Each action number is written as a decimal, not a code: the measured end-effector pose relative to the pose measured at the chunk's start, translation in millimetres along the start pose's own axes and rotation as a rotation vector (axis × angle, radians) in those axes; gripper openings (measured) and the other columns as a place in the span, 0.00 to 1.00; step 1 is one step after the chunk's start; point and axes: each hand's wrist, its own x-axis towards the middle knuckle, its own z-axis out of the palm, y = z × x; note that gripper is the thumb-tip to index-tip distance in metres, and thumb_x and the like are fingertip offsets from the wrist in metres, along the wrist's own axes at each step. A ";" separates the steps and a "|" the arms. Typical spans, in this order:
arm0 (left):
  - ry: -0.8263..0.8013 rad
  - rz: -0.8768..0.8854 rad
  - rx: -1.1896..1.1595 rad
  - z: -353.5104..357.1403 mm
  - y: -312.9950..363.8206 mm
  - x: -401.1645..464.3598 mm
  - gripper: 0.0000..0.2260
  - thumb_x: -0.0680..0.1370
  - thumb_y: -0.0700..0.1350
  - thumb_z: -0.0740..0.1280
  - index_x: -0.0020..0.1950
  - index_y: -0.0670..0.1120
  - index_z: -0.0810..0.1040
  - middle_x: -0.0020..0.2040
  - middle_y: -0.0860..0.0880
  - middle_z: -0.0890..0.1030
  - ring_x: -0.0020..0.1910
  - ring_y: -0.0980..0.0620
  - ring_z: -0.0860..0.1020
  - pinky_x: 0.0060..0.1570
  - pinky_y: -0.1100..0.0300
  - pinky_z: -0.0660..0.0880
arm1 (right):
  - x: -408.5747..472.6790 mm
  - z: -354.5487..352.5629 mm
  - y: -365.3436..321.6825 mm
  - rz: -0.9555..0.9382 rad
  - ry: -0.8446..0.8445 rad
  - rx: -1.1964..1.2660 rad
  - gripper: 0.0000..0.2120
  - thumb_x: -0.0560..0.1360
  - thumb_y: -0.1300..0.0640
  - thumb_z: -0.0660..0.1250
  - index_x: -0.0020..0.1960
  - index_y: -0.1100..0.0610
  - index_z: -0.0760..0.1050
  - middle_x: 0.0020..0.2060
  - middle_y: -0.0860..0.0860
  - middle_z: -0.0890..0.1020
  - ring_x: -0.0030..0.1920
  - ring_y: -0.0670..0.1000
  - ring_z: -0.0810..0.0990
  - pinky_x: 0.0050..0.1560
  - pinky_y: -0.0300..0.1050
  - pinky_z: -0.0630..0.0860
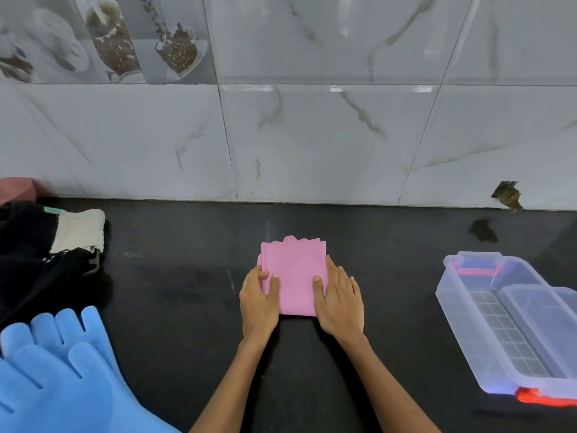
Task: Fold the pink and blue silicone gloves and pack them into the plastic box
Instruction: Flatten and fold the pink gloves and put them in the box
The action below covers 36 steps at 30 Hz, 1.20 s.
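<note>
The blue gloves (59, 367) lie far left of the left hand (259, 303); both hands press the folded pink glove (293, 273) flat, the box (487, 314) nearer the right hand (340, 303).

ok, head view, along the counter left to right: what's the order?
Blue silicone gloves → left hand → folded pink silicone gloves → right hand → clear plastic box with red latches. The dark cloth pile sits above the blue gloves, so I left it out.
</note>
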 end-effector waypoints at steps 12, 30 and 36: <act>0.186 -0.019 0.110 12.7 0.4 2.6 0.07 0.80 0.44 0.60 0.57 0.44 0.71 0.53 0.48 0.76 0.54 0.48 0.75 0.50 0.59 0.71 | 11.3 8.7 -1.9 0.048 0.137 -0.037 0.21 0.80 0.46 0.45 0.70 0.49 0.63 0.65 0.45 0.73 0.64 0.48 0.69 0.67 0.45 0.61; -0.225 -0.096 -0.354 -16.2 10.4 -16.6 0.23 0.83 0.45 0.55 0.77 0.50 0.55 0.71 0.57 0.66 0.59 0.69 0.69 0.51 0.79 0.68 | -11.0 -12.4 -15.2 0.129 -0.101 0.642 0.24 0.81 0.57 0.54 0.76 0.55 0.55 0.73 0.48 0.65 0.71 0.50 0.66 0.67 0.42 0.63; -0.215 -0.202 -0.446 -28.7 2.6 -32.4 0.21 0.81 0.39 0.57 0.75 0.47 0.62 0.67 0.52 0.73 0.58 0.59 0.76 0.57 0.63 0.74 | -32.1 -31.6 -8.1 0.297 -0.086 1.027 0.19 0.76 0.65 0.64 0.66 0.58 0.71 0.59 0.53 0.80 0.55 0.48 0.80 0.53 0.40 0.77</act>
